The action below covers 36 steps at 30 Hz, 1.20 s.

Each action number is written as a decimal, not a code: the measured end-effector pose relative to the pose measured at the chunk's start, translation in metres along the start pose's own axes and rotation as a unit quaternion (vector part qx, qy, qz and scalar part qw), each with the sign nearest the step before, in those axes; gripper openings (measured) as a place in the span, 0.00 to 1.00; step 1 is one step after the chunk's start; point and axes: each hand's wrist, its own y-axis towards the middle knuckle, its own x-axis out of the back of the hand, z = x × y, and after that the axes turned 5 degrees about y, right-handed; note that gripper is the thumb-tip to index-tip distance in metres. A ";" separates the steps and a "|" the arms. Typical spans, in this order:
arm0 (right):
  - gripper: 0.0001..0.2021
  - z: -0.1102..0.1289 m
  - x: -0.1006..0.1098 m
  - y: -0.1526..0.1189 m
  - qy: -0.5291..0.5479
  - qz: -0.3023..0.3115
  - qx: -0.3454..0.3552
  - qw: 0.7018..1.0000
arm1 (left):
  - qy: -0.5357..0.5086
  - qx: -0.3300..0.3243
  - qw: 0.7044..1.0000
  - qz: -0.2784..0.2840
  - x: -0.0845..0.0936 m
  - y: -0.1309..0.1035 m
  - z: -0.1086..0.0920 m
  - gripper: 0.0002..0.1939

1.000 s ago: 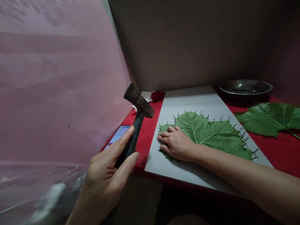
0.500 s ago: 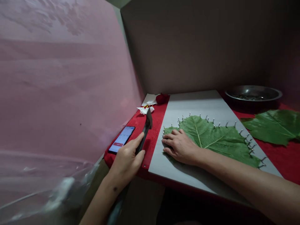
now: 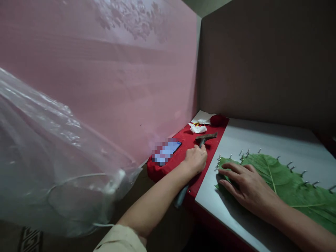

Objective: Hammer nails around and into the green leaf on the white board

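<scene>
My left hand (image 3: pixel 196 159) is closed round the handle of a hammer (image 3: pixel 207 135), low over the red cloth, with the metal head pointing away from me and the handle's end jutting past the table edge. My right hand (image 3: pixel 248 185) lies with fingers stretched out on the left lobe of a large green leaf (image 3: pixel 285 178). The leaf is spread on a pale grey board (image 3: pixel 257 134). Several nails (image 3: pixel 291 165) stand along its edge, some of them leaning. A tight group of nails (image 3: pixel 218 161) is just beyond my right fingertips.
A phone (image 3: pixel 168 150) with its screen lit lies on the red cloth (image 3: pixel 187 140) left of the hammer. Crumpled white tissue (image 3: pixel 198 128) and a dark red bundle (image 3: pixel 216 120) sit farther back. A pink panel (image 3: pixel 131 80) and a clear plastic bag (image 3: pixel 78 168) are at the left.
My left hand has brought the hammer down from upright to low over the cloth. The view has swung left, so the metal bowl and second leaf are out of sight. My right hand stays on the leaf.
</scene>
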 end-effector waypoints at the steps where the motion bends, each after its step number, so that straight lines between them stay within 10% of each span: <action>1: 0.13 0.000 0.000 0.000 -0.003 -0.004 0.004 1.000 | -0.001 -0.002 1.000 0.006 -0.001 0.004 -0.001 0.19; 11: 0.12 -0.003 -0.001 -0.001 -0.027 -0.019 0.025 0.999 | -0.013 -0.032 0.999 0.027 0.002 0.024 0.010 0.18; 16: 0.13 0.000 0.002 -0.002 -0.024 -0.032 0.015 0.999 | 0.008 0.062 0.997 -0.053 0.014 0.004 0.068 0.18; 22: 0.13 0.008 0.015 0.003 0.003 -0.068 0.009 0.998 | 0.044 0.141 0.989 -0.022 0.007 -0.022 0.127 0.19; 36: 0.13 0.045 0.068 -0.018 0.067 -0.130 0.016 0.989 | 0.086 0.158 0.983 0.022 -0.001 -0.014 0.118 0.19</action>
